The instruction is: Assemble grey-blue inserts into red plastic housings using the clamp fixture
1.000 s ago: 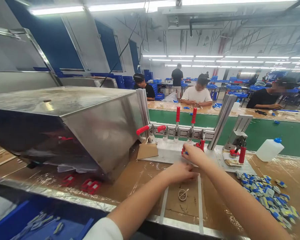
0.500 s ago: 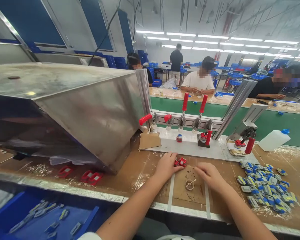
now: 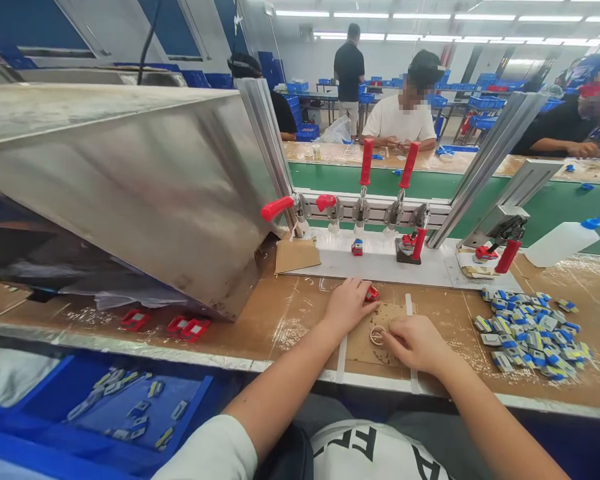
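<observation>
My left hand (image 3: 347, 305) rests on the brown bench with its fingers closed round a small red part (image 3: 371, 293). My right hand (image 3: 414, 342) lies just right of it, fingertips pinched at a small round ring-shaped dish (image 3: 377, 335) on a cardboard patch. Behind both hands a white jig plate (image 3: 380, 267) carries a row of red-handled toggle clamps (image 3: 365, 175). One small red-and-blue part (image 3: 357, 247) sits on the plate.
A big steel hopper (image 3: 130, 180) fills the left. Red parts (image 3: 187, 327) lie under its lip. A pile of blue and white pieces (image 3: 527, 330) is at right, a white bottle (image 3: 560, 241) beyond. A blue bin (image 3: 115, 407) sits below. Other people work across a green conveyor (image 3: 555, 207).
Both hands came back from the jig plate to the bench front. The left hand now holds a red part; the right hand has settled at the round dish. The view tilted down.
</observation>
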The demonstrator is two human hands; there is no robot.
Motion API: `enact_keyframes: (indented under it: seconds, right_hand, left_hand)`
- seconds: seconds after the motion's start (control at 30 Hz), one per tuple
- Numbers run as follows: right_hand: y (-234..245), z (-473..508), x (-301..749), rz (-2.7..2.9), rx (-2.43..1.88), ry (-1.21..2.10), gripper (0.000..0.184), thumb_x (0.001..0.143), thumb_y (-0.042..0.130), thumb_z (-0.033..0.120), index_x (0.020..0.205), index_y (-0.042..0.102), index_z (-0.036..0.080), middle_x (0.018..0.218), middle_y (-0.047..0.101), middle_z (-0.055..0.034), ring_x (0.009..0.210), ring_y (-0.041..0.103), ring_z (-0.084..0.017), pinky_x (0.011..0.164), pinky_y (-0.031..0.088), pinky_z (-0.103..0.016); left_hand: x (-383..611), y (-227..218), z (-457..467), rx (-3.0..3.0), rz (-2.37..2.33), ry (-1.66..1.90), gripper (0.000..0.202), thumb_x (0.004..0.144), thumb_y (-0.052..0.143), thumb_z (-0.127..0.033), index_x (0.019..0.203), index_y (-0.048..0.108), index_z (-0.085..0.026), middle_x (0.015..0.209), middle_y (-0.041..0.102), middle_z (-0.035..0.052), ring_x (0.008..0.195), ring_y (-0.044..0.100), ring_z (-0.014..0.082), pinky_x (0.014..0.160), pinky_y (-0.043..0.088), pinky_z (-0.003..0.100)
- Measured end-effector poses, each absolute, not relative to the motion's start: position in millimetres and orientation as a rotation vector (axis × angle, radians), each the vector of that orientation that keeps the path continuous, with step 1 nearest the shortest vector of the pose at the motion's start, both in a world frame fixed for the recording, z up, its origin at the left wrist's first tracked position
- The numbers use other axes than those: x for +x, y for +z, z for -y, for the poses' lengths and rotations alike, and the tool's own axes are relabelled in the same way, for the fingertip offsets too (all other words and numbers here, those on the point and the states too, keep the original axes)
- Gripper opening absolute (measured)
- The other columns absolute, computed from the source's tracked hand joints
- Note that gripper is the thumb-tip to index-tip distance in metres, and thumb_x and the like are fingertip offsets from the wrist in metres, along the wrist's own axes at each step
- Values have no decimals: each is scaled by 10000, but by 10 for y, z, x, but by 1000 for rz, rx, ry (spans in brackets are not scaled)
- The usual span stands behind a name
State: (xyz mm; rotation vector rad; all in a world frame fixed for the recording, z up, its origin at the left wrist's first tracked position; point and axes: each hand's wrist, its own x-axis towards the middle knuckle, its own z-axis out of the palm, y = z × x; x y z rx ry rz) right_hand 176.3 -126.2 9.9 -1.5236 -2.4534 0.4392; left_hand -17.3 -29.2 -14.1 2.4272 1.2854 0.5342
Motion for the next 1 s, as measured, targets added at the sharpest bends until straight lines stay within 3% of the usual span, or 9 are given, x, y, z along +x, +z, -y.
enact_keyframes:
  seconds: [0.17,0.37,0.57,0.67,0.8,1.0]
  right_hand:
    - [107,1171,1726,2498,-1469,318,408,1051,437,446,758,588,206,760,662,-34,688,568,-170,616,282,-290]
    - [206,1064,1715,2574,-1346,295,316,1033,445,298,787,615,197,831,682,-49,751,576,-167,647,312,-282]
    - [174,1030,1742,2449,-1286,617,315,950,540,250,644,501,185,632,546,17,594,420,-116,585,242,-274]
    - [86,1014,1758,2273,-1231,767,368,942,542,272,603,426,187,568,430,45,556,356,-101,567,236,-264]
    - [-23,935,1791,1986,-1213,824,442,926,557,351,564,354,199,540,325,54,532,300,-98,542,222,-268]
    - [-125,782,1794,1337,-1398,579,457,937,569,484,592,489,195,563,431,35,565,388,-120,568,307,-266]
  left_hand:
    - [121,-89,5,2539,-760,467,423,910,656,-284,1327,623,-221,1255,625,134,1217,561,310,1094,407,405]
    - [13,-44,-55,2626,-796,490,633,855,753,-420,1414,554,-197,1314,600,153,1235,539,343,1071,429,444]
    - [-247,-145,5,2454,-968,523,486,829,791,-412,1250,635,-225,1124,669,74,1084,621,272,954,498,384]
    - [-229,-186,28,2363,-1004,599,399,803,815,-393,1129,663,-220,1060,688,52,1013,649,248,906,516,364]
    - [-221,-197,60,2230,-987,679,389,779,827,-364,1100,654,-230,1015,720,18,911,684,204,831,535,320]
    - [-242,-206,60,2248,-874,676,369,732,837,-319,1046,668,-223,955,726,2,839,674,183,791,529,304]
